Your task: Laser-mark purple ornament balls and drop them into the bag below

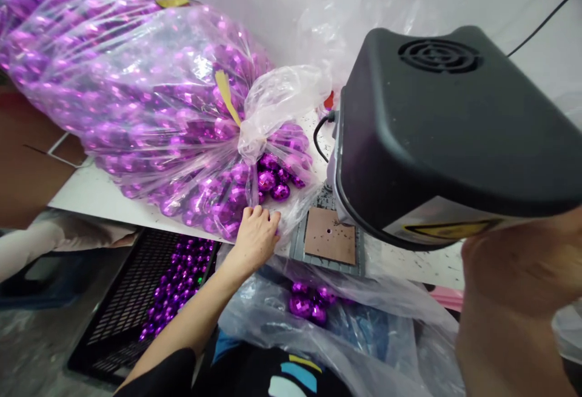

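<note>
My left hand (256,233) reaches to the table beside the opening of a large clear plastic bag (150,70) full of shiny purple faceted balls. Its fingers curl downward, and what lies under them is hidden. Just beyond the fingertips, loose purple balls (273,182) spill from the knotted mouth of the bag. To the right of that hand, a brown square plate (330,236) with a small hole sits on a grey base under a black machine housing (450,124). My right hand (522,257) is blurred against the underside of the housing, its fingers out of sight.
Plastic sheeting (364,318) across my lap holds several purple balls (311,303). A black crate (122,300) with more balls stands on the floor at left. Another person's sleeve (31,242) shows beside it. Dark scraps litter the white table (422,263). A cable (545,18) runs along the wall.
</note>
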`<action>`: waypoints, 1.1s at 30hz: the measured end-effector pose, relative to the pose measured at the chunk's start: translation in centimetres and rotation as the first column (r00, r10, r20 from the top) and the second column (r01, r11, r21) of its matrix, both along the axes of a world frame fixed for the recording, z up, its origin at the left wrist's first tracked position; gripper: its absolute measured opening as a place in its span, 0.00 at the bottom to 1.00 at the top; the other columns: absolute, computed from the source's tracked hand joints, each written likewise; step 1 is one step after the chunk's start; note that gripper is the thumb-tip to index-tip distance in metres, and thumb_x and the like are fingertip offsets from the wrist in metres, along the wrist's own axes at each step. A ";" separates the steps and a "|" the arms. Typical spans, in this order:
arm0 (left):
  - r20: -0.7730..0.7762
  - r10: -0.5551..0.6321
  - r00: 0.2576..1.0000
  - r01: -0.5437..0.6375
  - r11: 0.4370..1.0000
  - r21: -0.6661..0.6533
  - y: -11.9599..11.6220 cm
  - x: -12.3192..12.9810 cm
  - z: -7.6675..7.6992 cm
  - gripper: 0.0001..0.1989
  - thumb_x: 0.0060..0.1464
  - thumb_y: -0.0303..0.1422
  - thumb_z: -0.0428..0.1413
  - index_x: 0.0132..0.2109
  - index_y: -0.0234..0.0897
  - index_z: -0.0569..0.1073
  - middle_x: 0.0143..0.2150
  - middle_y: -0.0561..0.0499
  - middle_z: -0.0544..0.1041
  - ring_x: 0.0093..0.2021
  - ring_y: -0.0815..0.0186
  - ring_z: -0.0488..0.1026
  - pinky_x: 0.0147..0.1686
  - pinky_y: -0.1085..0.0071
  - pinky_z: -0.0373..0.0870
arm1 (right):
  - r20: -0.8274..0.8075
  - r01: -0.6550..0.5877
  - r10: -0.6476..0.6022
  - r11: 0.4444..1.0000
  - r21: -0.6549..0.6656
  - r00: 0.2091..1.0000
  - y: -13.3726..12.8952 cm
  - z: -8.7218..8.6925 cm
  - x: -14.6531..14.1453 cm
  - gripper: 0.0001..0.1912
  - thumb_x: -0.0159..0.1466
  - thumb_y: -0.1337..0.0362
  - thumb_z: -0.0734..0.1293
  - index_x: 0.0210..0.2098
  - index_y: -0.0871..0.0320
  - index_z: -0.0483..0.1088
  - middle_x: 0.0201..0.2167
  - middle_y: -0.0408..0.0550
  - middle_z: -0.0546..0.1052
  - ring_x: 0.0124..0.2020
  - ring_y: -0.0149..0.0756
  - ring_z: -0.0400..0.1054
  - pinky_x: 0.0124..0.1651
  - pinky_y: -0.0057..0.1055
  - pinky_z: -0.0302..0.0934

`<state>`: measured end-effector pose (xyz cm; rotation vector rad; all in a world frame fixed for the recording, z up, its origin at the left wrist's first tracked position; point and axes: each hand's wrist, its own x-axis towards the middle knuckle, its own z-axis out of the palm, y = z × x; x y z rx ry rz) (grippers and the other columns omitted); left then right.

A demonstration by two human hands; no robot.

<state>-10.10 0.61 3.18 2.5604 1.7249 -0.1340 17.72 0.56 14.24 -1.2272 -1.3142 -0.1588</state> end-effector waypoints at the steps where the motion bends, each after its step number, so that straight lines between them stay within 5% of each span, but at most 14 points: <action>1: 0.036 -0.016 0.999 0.015 1.000 0.012 0.4 0.0 0.2 0.20 0.56 0.30 0.59 0.55 0.32 0.71 0.44 0.38 0.75 0.47 0.47 0.69 0.47 0.50 0.64 | 0.004 -0.008 0.008 1.000 -0.003 1.000 0.2 0.1 0.1 0.19 0.69 0.50 0.59 0.41 0.56 0.74 0.25 0.41 0.65 0.25 0.21 0.61 0.32 0.31 0.50; 7: 0.534 0.016 0.845 -0.047 0.998 0.044 2.8 -0.5 0.1 0.17 0.61 0.26 0.53 0.57 0.37 0.67 0.49 0.45 0.68 0.48 0.59 0.71 0.49 0.60 0.71 | 0.049 0.012 -0.010 0.999 -0.039 0.999 2.3 0.9 0.7 0.21 0.67 0.48 0.62 0.33 0.62 0.70 0.22 0.38 0.61 0.24 0.16 0.52 0.32 0.27 0.45; 15: 0.301 -0.030 0.953 0.023 0.999 0.026 2.5 -0.6 -1.7 0.16 0.55 0.23 0.57 0.51 0.35 0.72 0.49 0.41 0.73 0.50 0.53 0.71 0.52 0.52 0.72 | 0.049 0.020 -0.019 1.000 -0.013 0.999 3.2 0.6 1.0 0.23 0.68 0.48 0.60 0.33 0.63 0.69 0.21 0.38 0.60 0.23 0.15 0.50 0.29 0.26 0.43; 18: 0.436 0.065 0.898 -0.043 0.997 -0.060 2.6 -0.3 -1.4 0.17 0.55 0.24 0.57 0.53 0.34 0.72 0.49 0.41 0.73 0.52 0.53 0.71 0.54 0.51 0.70 | 0.030 -0.009 0.009 1.000 -0.013 1.000 3.1 0.7 0.9 0.21 0.67 0.50 0.61 0.33 0.63 0.69 0.20 0.37 0.59 0.23 0.15 0.50 0.29 0.25 0.44; 20: 0.673 0.161 0.722 -0.092 0.986 -0.137 2.6 -0.3 -0.8 0.21 0.56 0.28 0.59 0.57 0.37 0.70 0.53 0.43 0.72 0.54 0.56 0.70 0.56 0.54 0.69 | 0.009 -0.058 0.058 0.998 -0.027 0.998 3.0 0.8 0.8 0.20 0.67 0.51 0.62 0.33 0.64 0.70 0.21 0.38 0.60 0.23 0.15 0.53 0.29 0.23 0.47; 22: 0.866 0.300 0.399 -0.103 0.954 -0.282 2.3 -0.2 -0.1 0.24 0.55 0.33 0.62 0.59 0.40 0.69 0.53 0.46 0.73 0.53 0.59 0.72 0.54 0.59 0.70 | -0.007 -0.101 0.101 0.994 -0.030 0.995 2.9 1.0 0.7 0.19 0.67 0.52 0.63 0.33 0.64 0.70 0.20 0.38 0.61 0.23 0.15 0.55 0.28 0.21 0.48; 24: 0.891 0.452 0.051 -0.022 0.892 -0.451 1.7 0.0 0.4 0.26 0.52 0.36 0.65 0.57 0.39 0.69 0.48 0.48 0.76 0.47 0.63 0.75 0.48 0.65 0.73 | -0.014 -0.114 0.114 0.993 -0.031 0.993 2.9 1.2 0.5 0.18 0.67 0.54 0.63 0.33 0.65 0.70 0.20 0.37 0.61 0.22 0.14 0.56 0.26 0.19 0.47; 26: 0.798 0.576 -0.174 0.129 0.817 -0.562 1.0 0.5 0.8 0.25 0.51 0.39 0.66 0.54 0.38 0.70 0.44 0.48 0.77 0.39 0.65 0.76 0.39 0.70 0.74 | -0.020 -0.120 0.119 0.992 -0.035 0.993 2.9 1.3 0.4 0.16 0.68 0.56 0.63 0.33 0.65 0.69 0.18 0.36 0.61 0.21 0.14 0.56 0.25 0.18 0.47; 28: 0.707 0.659 -0.256 0.273 0.751 -0.601 0.2 1.1 0.7 0.24 0.53 0.41 0.64 0.54 0.40 0.69 0.42 0.49 0.77 0.35 0.66 0.77 0.30 0.73 0.71 | -0.026 -0.118 0.117 0.992 -0.035 0.993 3.0 1.3 0.2 0.16 0.67 0.56 0.63 0.33 0.64 0.69 0.18 0.36 0.60 0.20 0.15 0.55 0.25 0.19 0.46; 33: 0.702 0.680 -0.213 0.382 0.719 -0.580 -0.6 3.2 -1.2 0.23 0.60 0.48 0.56 0.58 0.43 0.70 0.47 0.46 0.76 0.40 0.63 0.76 0.34 0.70 0.74 | -0.018 -0.056 0.056 0.998 -0.011 0.998 2.8 1.4 0.1 0.17 0.66 0.55 0.65 0.31 0.65 0.68 0.22 0.38 0.60 0.25 0.15 0.55 0.27 0.19 0.46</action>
